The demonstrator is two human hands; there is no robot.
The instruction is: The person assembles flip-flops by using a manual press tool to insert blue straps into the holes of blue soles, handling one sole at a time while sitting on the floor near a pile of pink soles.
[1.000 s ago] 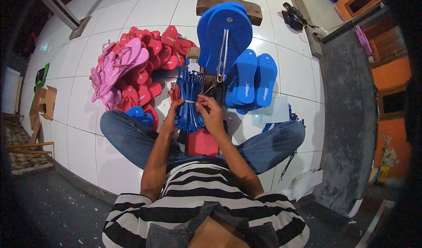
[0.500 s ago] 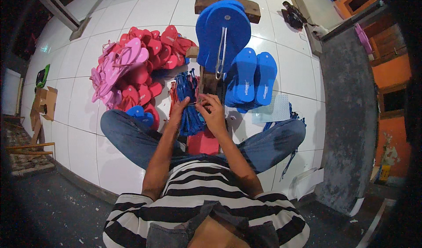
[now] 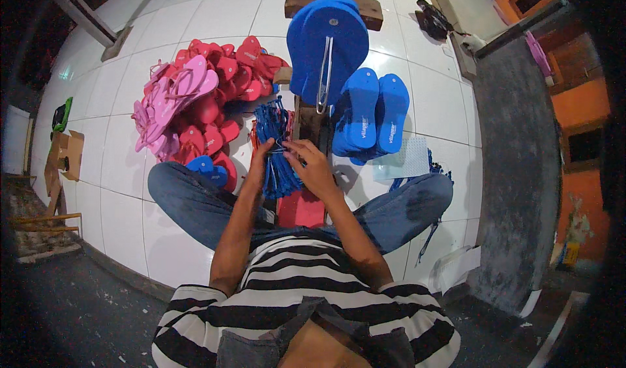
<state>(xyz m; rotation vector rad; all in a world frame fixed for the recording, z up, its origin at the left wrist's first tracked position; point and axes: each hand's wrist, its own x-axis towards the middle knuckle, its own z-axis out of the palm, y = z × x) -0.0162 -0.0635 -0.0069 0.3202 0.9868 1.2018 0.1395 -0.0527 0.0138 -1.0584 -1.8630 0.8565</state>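
A bundle of blue flip-flop straps [image 3: 278,176] lies between my hands, pinched in at its middle by a thin light tie [image 3: 278,149]. My left hand [image 3: 259,162] is closed around the bundle's left side, thumb up near the tie. From the right, my right hand [image 3: 310,166] reaches in with bent fingers, its fingertips and thumb at the tie. The fingertips partly cover what they pinch. Just beyond stands a stack of blue sole pieces [image 3: 329,48] with a long metal pin [image 3: 324,74] over the top one.
Red flip-flops [image 3: 202,107] and pink flip-flops [image 3: 176,101] are heaped at left. Two stacks of blue soles [image 3: 376,114] stand at right beside a pale perforated sheet [image 3: 407,159]. A wooden block [image 3: 372,14] lies at the far end, and a red pad [image 3: 300,209] before my lap.
My right hand has shifted slightly left, its fingers now against the bundle's middle. The bundle's upper ends have spread and tilted a little. My left hand keeps its hold.
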